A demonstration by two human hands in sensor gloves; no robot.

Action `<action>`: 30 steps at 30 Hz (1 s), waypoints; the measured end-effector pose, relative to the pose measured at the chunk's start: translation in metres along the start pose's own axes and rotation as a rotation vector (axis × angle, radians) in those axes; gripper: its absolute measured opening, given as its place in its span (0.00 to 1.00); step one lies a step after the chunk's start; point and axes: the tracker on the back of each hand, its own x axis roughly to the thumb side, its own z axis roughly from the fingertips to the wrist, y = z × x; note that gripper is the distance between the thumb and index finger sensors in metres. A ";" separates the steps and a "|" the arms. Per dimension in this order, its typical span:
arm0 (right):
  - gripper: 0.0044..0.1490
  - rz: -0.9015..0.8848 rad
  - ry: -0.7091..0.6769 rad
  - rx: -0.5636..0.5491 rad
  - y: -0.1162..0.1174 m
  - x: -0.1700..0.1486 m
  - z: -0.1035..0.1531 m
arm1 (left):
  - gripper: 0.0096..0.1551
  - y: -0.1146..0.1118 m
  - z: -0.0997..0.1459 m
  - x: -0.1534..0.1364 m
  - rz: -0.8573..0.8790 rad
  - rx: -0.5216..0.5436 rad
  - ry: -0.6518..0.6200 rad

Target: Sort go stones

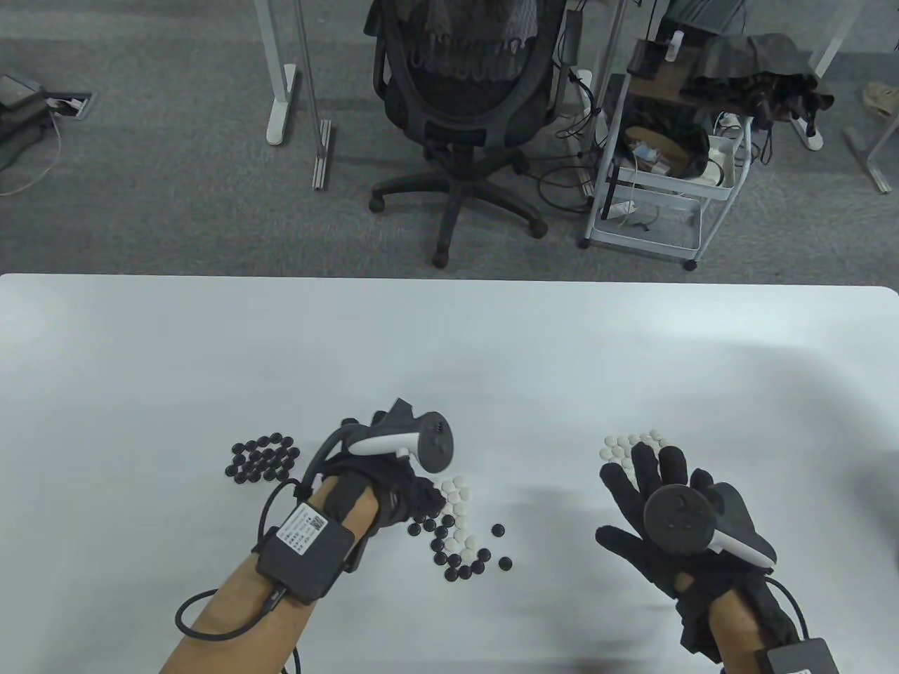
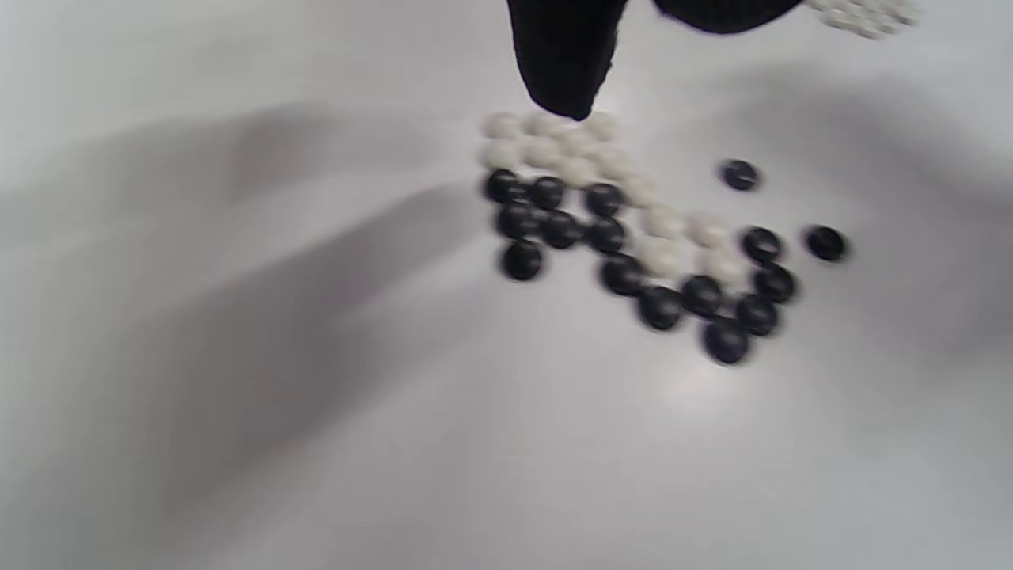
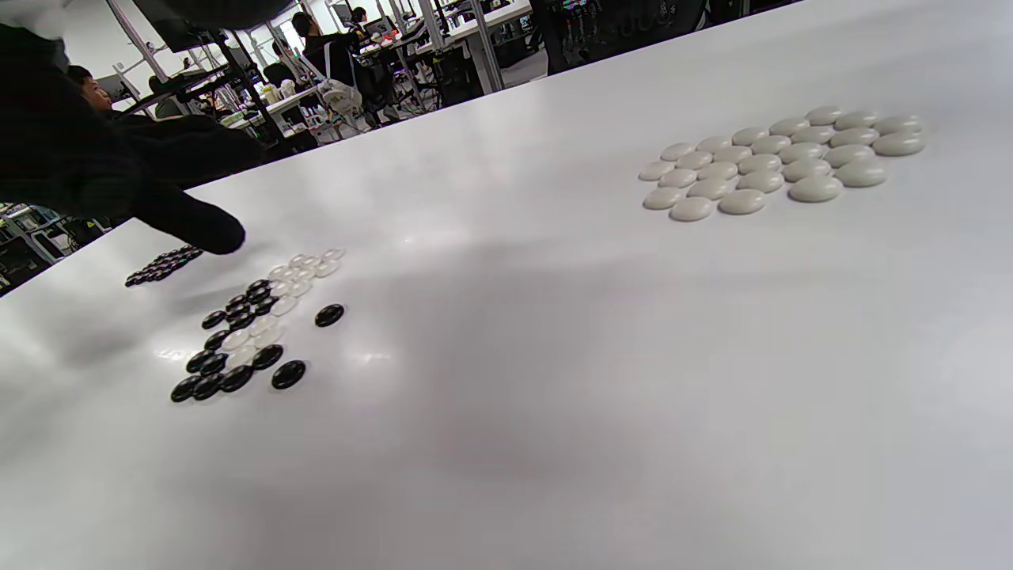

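Table view: my left hand (image 1: 393, 484) hangs over the mixed pile (image 1: 460, 530), grip I cannot tell; black pile (image 1: 263, 458) at 9 o'clock. My right hand (image 1: 667, 519) is spread flat, empty, beside white pile (image 1: 632, 446).

Left wrist view: one fingertip (image 2: 563, 95) hovers above white stones; blurred.

Right wrist view: stones packed tight, so a nudge w/ my finger could scatter neighbours.

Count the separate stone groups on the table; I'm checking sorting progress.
3: black stones far left, mixed pile in the middle beside the left hand, white stones right, partly hidden by the right hand.
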 end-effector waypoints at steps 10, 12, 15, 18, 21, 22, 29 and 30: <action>0.52 0.003 -0.004 0.000 0.001 0.000 0.000 | 0.39 -0.021 -0.037 0.064 -0.170 -0.052 -0.110; 0.52 0.002 -0.003 0.001 0.001 0.000 0.000 | 0.40 -0.022 -0.045 0.065 -0.181 -0.061 -0.096; 0.51 0.002 -0.003 0.004 0.001 0.000 0.000 | 0.39 -0.019 -0.058 0.063 -0.151 -0.076 -0.104; 0.52 0.002 -0.003 0.006 0.001 0.000 0.000 | 0.39 -0.007 -0.070 0.055 -0.078 -0.057 -0.089; 0.51 0.003 0.001 0.010 0.001 0.000 0.000 | 0.38 0.011 -0.087 0.030 0.060 -0.034 -0.034; 0.51 0.003 0.004 0.007 0.001 0.000 0.001 | 0.38 0.017 -0.091 0.014 0.125 -0.021 0.007; 0.52 -0.004 0.003 0.003 -0.001 0.000 0.002 | 0.38 0.019 -0.070 -0.072 0.332 0.021 0.201; 0.52 -0.004 0.004 0.008 -0.001 0.000 0.002 | 0.38 0.017 -0.063 -0.086 0.356 0.027 0.233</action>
